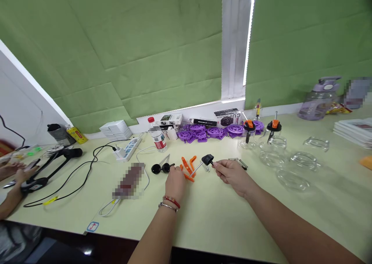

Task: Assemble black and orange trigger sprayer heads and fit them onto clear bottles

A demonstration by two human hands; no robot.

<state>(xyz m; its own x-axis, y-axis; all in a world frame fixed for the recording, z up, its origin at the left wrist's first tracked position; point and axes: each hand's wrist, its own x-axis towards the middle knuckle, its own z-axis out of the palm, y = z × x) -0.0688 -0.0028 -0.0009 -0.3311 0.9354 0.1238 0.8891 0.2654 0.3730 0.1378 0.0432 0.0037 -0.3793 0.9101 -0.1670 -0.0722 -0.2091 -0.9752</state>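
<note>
Between the thumb and fingers of my right hand [231, 175] is a black cap [207, 159] with a metal rod [197, 169] slanting down to the left. My left hand [175, 180] reaches down beside the orange levers [188, 166]; its fingertips are partly hidden, and what they hold cannot be made out. Two round black parts with rods [161, 168] lie just left of it. Small screws [207, 168] lie under the black cap. Springs [238, 163] rest behind my right hand.
Purple parts [215, 132] line the wall beside a water bottle [157, 135]. Clear glass pieces [293, 178] and two assembled black-and-orange tops [274, 126] stand at right. Cables [84, 178] and another person's hands [21, 173] are at left.
</note>
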